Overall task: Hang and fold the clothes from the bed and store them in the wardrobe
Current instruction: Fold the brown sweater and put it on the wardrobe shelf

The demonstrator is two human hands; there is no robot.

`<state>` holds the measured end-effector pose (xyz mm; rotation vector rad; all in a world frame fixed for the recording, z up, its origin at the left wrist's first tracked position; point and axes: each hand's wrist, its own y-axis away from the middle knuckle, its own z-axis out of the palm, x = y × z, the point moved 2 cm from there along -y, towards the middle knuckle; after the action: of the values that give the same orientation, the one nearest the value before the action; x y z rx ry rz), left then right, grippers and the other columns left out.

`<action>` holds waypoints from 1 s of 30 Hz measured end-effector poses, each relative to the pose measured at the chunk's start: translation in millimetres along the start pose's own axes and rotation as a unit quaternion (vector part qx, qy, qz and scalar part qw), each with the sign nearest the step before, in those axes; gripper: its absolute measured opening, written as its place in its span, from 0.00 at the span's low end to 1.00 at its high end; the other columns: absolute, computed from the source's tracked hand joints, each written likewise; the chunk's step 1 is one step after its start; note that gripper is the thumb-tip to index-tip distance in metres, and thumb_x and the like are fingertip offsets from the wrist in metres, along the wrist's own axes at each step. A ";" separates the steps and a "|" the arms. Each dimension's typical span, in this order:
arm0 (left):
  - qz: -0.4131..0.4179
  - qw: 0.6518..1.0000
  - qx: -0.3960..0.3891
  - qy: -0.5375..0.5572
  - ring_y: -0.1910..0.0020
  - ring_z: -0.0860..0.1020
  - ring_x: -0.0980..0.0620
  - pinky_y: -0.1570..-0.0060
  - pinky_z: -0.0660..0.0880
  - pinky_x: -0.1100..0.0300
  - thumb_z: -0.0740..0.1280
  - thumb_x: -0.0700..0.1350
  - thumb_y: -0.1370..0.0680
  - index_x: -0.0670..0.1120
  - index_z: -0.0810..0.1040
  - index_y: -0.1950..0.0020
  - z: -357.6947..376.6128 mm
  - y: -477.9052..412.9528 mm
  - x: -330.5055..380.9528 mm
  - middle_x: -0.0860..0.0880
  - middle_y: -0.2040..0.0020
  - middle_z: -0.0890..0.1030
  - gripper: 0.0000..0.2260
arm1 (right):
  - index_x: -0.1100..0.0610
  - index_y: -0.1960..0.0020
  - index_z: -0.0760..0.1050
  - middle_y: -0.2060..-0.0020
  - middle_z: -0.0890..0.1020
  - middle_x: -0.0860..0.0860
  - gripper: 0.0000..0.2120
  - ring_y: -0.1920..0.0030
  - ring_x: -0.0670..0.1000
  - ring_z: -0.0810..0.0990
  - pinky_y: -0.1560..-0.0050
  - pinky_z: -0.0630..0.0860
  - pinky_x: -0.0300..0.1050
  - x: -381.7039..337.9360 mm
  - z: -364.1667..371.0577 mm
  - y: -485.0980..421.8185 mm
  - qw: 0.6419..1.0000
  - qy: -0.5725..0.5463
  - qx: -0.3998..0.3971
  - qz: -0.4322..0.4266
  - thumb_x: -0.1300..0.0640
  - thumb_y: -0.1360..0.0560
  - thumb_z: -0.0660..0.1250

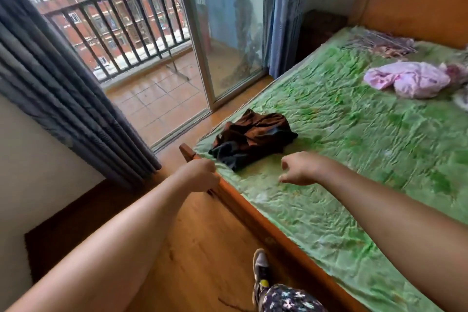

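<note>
Bed, 1 brown garment, 1 pink garment, L hand, R hand

A sheet mottled in light and darker green lies over the orange-brown bed frame, with a rust-brown and navy garment near left, a pale pink-lilac garment far right, a purplish striped garment beyond it, and a grey curtain left.

One bed, two hands, perhaps four garments
</note>
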<state>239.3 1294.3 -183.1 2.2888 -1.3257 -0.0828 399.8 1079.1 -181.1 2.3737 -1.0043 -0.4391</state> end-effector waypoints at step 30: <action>0.224 0.954 -0.174 -0.102 0.43 0.77 0.39 0.49 0.78 0.47 0.63 0.52 0.22 0.50 0.70 0.35 97.4 -539.7 70.9 0.43 0.41 0.74 0.17 | 0.49 0.28 0.65 0.35 0.69 0.56 0.21 0.37 0.63 0.74 0.43 0.74 0.60 161.2 44.4 -453.2 0.930 -0.215 -0.020 0.297 0.59 0.20 0.57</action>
<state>680.1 1418.5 -493.1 1.6814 -1.7482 -0.3749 743.3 1212.7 -493.3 1.8312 -1.8131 -0.7418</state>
